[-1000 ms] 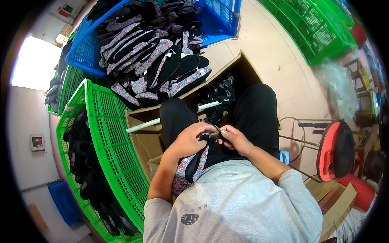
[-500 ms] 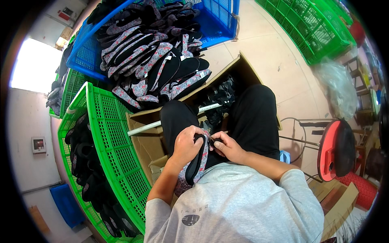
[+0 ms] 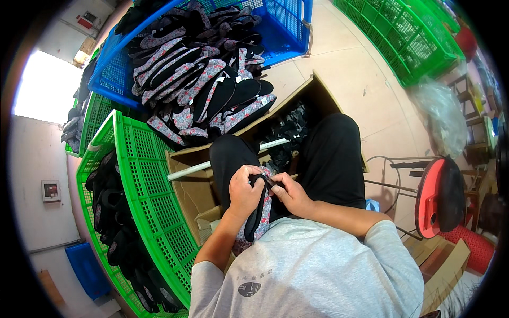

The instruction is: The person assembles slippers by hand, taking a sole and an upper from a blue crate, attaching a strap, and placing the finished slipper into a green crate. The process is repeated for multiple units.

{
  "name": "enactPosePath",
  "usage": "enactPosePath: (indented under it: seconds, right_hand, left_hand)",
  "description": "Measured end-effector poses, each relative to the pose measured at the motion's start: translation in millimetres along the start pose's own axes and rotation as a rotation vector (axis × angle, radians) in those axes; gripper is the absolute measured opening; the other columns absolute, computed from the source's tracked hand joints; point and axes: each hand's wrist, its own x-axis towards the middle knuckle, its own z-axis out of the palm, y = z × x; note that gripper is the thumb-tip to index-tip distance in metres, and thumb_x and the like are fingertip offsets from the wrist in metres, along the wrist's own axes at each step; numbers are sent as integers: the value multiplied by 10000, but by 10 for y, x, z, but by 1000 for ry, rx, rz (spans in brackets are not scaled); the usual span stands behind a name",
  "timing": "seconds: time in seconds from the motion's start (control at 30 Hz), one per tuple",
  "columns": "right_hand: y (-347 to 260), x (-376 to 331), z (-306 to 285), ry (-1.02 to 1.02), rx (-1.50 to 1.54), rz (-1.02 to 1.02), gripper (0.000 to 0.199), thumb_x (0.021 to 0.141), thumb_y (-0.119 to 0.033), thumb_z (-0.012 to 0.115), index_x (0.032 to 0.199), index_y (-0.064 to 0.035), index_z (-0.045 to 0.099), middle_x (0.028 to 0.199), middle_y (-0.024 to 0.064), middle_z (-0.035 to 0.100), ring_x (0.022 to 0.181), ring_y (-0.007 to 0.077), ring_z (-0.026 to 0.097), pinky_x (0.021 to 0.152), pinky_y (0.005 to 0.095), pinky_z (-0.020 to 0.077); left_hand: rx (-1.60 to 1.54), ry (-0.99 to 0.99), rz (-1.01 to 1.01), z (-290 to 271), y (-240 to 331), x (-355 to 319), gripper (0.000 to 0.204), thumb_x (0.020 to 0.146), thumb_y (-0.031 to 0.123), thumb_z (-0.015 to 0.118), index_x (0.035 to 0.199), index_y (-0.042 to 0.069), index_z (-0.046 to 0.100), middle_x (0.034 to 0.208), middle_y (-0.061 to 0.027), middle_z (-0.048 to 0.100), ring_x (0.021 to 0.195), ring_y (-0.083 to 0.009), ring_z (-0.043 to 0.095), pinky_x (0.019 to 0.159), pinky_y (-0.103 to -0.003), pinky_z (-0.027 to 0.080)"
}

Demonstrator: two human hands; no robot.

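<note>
A floral grey-and-red fabric slipper with a black lining stands up in my lap, against my shirt. My left hand is closed around its upper part, with the thumb pressed near the edge. At that same end, my right hand pinches with thumb and forefinger. Something small and dark shows between the right fingertips, but I cannot make out whether it is part of the slipper or a separate piece. Several similar slippers lie heaped in front of my knees, to the left.
The heap spills from a blue crate. Between my legs a cardboard box holds black scraps, with a white bar across it. A green crate of dark slippers stands left; a red round-topped stool is right.
My right fingers have shifted slightly up and left at the slipper's top edge, and the wrist has turned a little. The left hand keeps its hold.
</note>
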Motion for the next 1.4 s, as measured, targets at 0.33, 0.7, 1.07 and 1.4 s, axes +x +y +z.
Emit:
enactPosePath:
  seconds: [0.33, 0.7, 1.07, 1.4]
  right_hand:
    - [-34, 22, -10, -2, -6, 9, 224, 1032, -216, 520, 1136, -17, 517, 887, 106, 653, 828, 203, 656, 778, 331, 512]
    - [53, 71, -39, 120, 424, 232, 205, 1047, -225, 495, 1143, -48, 531, 867, 45, 628, 696, 94, 558, 625, 243, 467]
    - [-46, 214, -268, 249, 351, 325, 399, 899, -182, 737, 1204, -34, 527, 1005, 5, 584, 815, 49, 532, 730, 210, 464]
    - [-154, 300, -53, 22, -333, 193, 590, 783, -219, 710, 1303, -84, 466, 1143, 231, 639, 1068, 392, 628, 901, 440, 503]
  left_hand:
    - [-18, 11, -1, 16, 20, 6, 135, 737, -52, 608, 857, 1, 579, 883, -146, 671, 835, -294, 664, 791, -366, 527]
    - [-1, -5, -11, 26, 31, 8, 147, 739, -87, 593, 860, -5, 576, 894, -144, 680, 856, -255, 683, 816, -337, 536]
    - [260, -150, -29, -208, 409, 108, 359, 700, 29, 704, 1044, 22, 601, 1051, -137, 642, 1020, -328, 612, 899, -408, 500]
    - [662, -201, -19, -191, 529, 16, 393, 695, 59, 655, 1081, 32, 586, 988, -143, 604, 926, -336, 611, 809, -421, 512]
